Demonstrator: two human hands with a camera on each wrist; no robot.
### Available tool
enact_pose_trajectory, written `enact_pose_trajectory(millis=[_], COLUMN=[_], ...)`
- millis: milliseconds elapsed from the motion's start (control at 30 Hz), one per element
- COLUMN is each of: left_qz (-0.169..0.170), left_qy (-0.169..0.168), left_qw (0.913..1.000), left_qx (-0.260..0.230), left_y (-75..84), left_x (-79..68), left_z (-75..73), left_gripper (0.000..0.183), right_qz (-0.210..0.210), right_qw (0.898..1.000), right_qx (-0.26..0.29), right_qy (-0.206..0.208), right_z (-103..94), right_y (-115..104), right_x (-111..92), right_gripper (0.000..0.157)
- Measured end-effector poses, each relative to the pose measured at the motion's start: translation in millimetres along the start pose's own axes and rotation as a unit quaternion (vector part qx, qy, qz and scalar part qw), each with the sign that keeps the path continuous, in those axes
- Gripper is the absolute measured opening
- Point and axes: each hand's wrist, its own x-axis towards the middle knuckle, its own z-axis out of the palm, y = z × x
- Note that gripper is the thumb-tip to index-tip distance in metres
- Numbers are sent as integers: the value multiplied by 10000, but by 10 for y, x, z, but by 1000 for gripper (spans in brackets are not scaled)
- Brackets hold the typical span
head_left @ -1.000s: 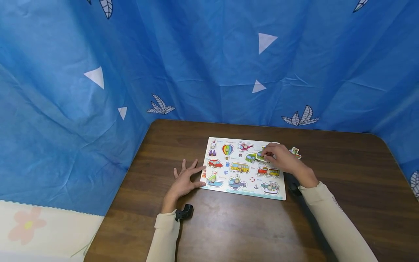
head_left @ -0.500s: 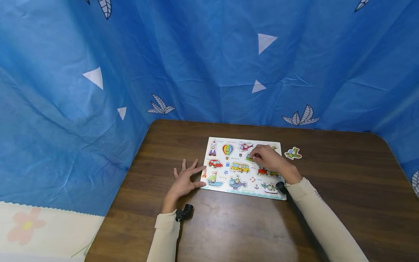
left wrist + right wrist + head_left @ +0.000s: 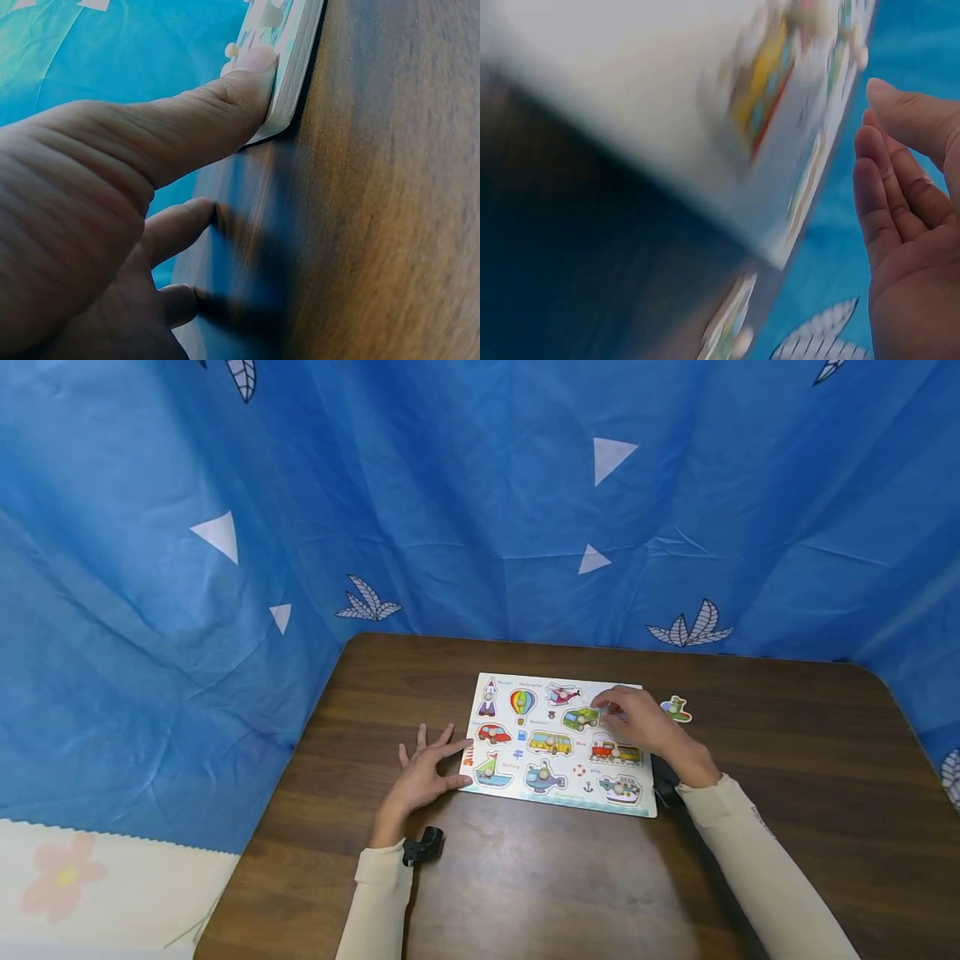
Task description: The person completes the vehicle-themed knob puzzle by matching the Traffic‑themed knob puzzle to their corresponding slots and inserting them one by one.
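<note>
A white knobbed puzzle board (image 3: 577,803) with vehicle pieces lies on the table. My left hand (image 3: 420,779) rests at its left edge, fingers spread; in the left wrist view the thumb (image 3: 217,97) presses on the board's corner. My right hand (image 3: 641,722) hovers over the upper right of the board. Its fingers are loosely bent with nothing between them, as the right wrist view shows. Just left of it, the green truck piece (image 3: 581,719) sits in its recess. An airplane piece (image 3: 677,709) lies on the table right of the board, partly hidden by the right hand.
Other pieces sit in the board, among them a yellow bus (image 3: 551,743), a red train (image 3: 615,752) and a ship (image 3: 619,789). The brown wooden table (image 3: 540,885) meets a blue patterned curtain (image 3: 465,510) at the back and left.
My right hand carried the green truck piece left to its recess, let it go there, and has moved back right. The left hand has stayed at the board's edge.
</note>
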Motion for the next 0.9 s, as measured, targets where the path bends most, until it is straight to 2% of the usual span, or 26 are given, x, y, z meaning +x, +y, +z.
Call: enact_pose_trajectory(millis=[167,433,600,700,900], left_qz=[-14,-78,-57,-54,-30], left_qy=[-30,21,-24,-51,-88], left_qw=[10000,10000,10000,10000,10000], left_qx=[49,36,28,41,5], left_y=[14,28,36,26,14], left_x=[9,14,17,14,4], left_z=[-14,-12,-4,-2,-15], left_gripper=[63,64,64,64,64], right_qz=[159,445,441,588,743], right_qw=[9993,9978,9977,9971,9957], right_qx=[-51,-248,-428,-425,-367], right_qy=[323,423,288,213,408], right_z=[-192,-422,-441,-415,-365], right_y=[224,534,651,681,695], right_x=[-164,-321,-375,-400,-425], right_gripper=[19,14,15,14,13])
